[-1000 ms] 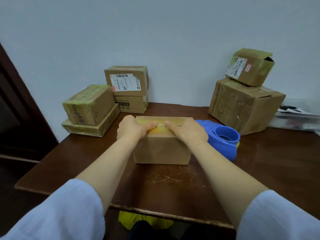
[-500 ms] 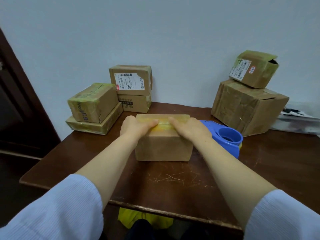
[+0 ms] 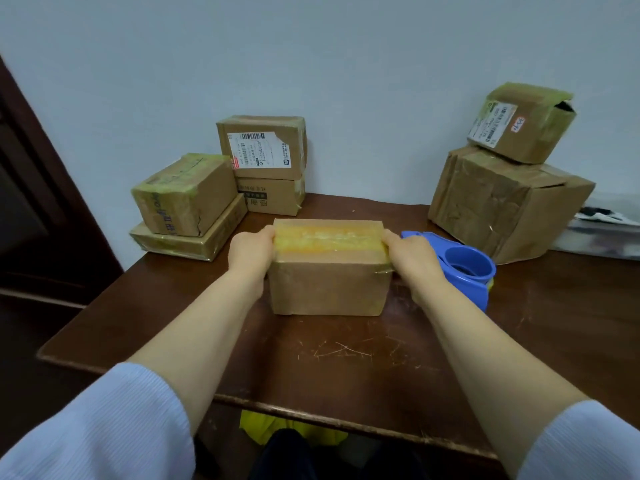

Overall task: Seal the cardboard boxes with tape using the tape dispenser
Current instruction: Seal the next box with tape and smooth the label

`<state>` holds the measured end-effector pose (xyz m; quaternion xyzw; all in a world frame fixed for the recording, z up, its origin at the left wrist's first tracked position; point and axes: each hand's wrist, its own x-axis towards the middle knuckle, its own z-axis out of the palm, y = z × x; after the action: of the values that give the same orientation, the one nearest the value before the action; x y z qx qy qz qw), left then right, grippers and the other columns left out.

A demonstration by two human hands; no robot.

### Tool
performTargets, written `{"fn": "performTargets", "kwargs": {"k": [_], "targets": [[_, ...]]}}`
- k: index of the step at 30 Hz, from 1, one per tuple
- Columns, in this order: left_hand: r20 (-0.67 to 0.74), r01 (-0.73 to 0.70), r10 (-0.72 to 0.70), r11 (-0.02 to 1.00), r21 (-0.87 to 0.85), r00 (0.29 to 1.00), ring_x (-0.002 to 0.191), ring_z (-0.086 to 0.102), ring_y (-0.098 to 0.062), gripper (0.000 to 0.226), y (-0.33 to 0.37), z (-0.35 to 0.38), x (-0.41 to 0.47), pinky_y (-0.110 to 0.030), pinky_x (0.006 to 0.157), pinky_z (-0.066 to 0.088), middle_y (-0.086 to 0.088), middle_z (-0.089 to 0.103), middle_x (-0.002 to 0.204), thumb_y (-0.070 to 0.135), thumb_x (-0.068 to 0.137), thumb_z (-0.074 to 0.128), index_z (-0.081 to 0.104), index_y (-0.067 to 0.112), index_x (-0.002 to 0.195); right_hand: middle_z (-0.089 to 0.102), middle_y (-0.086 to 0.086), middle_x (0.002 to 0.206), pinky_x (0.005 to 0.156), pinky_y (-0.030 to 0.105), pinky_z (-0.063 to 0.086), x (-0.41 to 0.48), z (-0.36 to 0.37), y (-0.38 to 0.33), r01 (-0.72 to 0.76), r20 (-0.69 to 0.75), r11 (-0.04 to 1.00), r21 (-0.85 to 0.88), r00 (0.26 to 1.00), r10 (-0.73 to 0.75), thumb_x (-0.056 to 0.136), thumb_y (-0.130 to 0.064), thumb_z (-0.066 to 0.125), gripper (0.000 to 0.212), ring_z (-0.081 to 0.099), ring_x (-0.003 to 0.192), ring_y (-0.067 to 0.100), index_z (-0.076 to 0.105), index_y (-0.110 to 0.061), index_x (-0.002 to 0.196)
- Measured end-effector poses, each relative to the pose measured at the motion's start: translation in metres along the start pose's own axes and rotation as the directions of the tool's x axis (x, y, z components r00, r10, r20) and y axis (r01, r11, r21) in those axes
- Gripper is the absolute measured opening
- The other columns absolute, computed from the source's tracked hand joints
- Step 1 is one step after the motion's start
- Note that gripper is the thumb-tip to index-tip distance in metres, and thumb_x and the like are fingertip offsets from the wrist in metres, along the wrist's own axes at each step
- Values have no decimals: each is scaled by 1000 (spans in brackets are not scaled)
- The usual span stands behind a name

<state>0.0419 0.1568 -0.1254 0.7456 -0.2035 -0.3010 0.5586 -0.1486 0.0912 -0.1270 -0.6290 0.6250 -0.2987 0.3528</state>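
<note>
A small cardboard box (image 3: 329, 289) stands in the middle of the brown table (image 3: 346, 358), with a wide strip of yellowish tape (image 3: 329, 239) running along its top. My left hand (image 3: 251, 252) presses against the box's left end and my right hand (image 3: 412, 252) presses against its right end, where a bit of tape sticks out at the corner. The fingers of both hands are mostly hidden behind the box ends. The blue tape dispenser (image 3: 467, 268) lies on the table just behind and right of my right hand, untouched.
A taped box (image 3: 183, 194) sits on a flat box (image 3: 194, 237) at the back left. A labelled box (image 3: 263, 147) is stacked on another (image 3: 273, 197) by the wall. A large crumpled box (image 3: 502, 206) carries a small one (image 3: 519, 123) at the right. A dark door (image 3: 34, 202) is left.
Both hands have slid outward from the middle of the box top to its two ends, uncovering the tape strip. The camera view shifted slightly.
</note>
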Motion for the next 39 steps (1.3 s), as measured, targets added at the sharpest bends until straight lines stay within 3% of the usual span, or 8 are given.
{"fn": "performTargets", "kwargs": {"k": [3, 6, 12, 18, 28, 32, 36, 39], "targets": [[18, -173, 175, 944, 280, 984, 127, 43, -29, 48, 4, -5, 0, -39, 106, 35, -9, 49, 139, 31, 102, 41, 38, 7, 144, 61, 9, 106, 78, 37, 39, -10, -7, -1, 104, 15, 990, -94, 995, -103, 100, -30, 33, 31, 53, 94, 25, 59, -11, 97], [93, -384, 386, 805, 452, 918, 143, 26, -25, 53, 7, 1, -7, -38, 114, 23, -7, 27, 156, 30, 102, 39, 27, 12, 150, 43, 5, 147, 104, 33, 32, -19, 4, -6, 236, -7, 967, -101, 971, -238, 102, -35, 36, 49, 38, 135, 23, 39, -10, 143], [128, -211, 200, 974, 83, 971, 140, 31, -21, 55, -11, 1, -7, -39, 115, 27, -1, 32, 155, 31, 99, 50, 32, 16, 149, 42, 1, 148, 113, 29, 29, -15, 19, 6, 207, -63, 943, 259, 978, -197, 97, -29, 52, 52, 37, 137, 16, 39, -13, 144], [258, -33, 90, 976, -215, 962, 128, 45, -18, 55, -21, -3, -7, -35, 105, 39, 3, 38, 150, 32, 97, 53, 32, 26, 148, 44, -9, 145, 111, 35, 34, -22, 22, 16, 81, 26, 848, 525, 994, -111, 90, -40, 60, 58, 42, 130, 11, 41, -24, 143], [293, 146, -91, 974, -172, 952, 120, 51, -24, 52, -4, -10, -14, -41, 108, 38, -7, 57, 126, 31, 97, 54, 41, 11, 142, 50, 3, 134, 101, 40, 40, -25, 12, 9, -178, 231, 918, 354, 968, 98, 86, -60, 51, 63, 49, 118, 24, 51, -14, 130], [22, -238, 238, 950, 205, 971, 135, 39, -24, 62, -4, -7, -13, -41, 112, 33, -6, 43, 148, 32, 91, 62, 39, 10, 145, 52, 2, 139, 104, 37, 39, -21, 15, 10, 154, -63, 976, 155, 987, -146, 89, -51, 55, 62, 48, 126, 20, 50, -13, 138], [21, -220, 219, 966, 137, 976, 134, 40, -24, 53, -14, -2, -13, -41, 112, 34, -3, 45, 146, 34, 95, 57, 45, 13, 142, 62, -7, 122, 102, 31, 43, -24, 22, 14, 197, -83, 919, 340, 980, -180, 91, -42, 56, 50, 54, 114, 10, 55, -14, 133], [96, -138, 131, 988, 66, 987, 134, 39, -25, 56, -15, -1, -11, -44, 112, 33, -2, 41, 149, 40, 97, 51, 39, 17, 146, 53, -5, 139, 107, 38, 40, -21, 19, 15, 106, 13, 910, 402, 993, -121, 90, -44, 57, 56, 48, 126, 14, 49, -19, 139]]}}
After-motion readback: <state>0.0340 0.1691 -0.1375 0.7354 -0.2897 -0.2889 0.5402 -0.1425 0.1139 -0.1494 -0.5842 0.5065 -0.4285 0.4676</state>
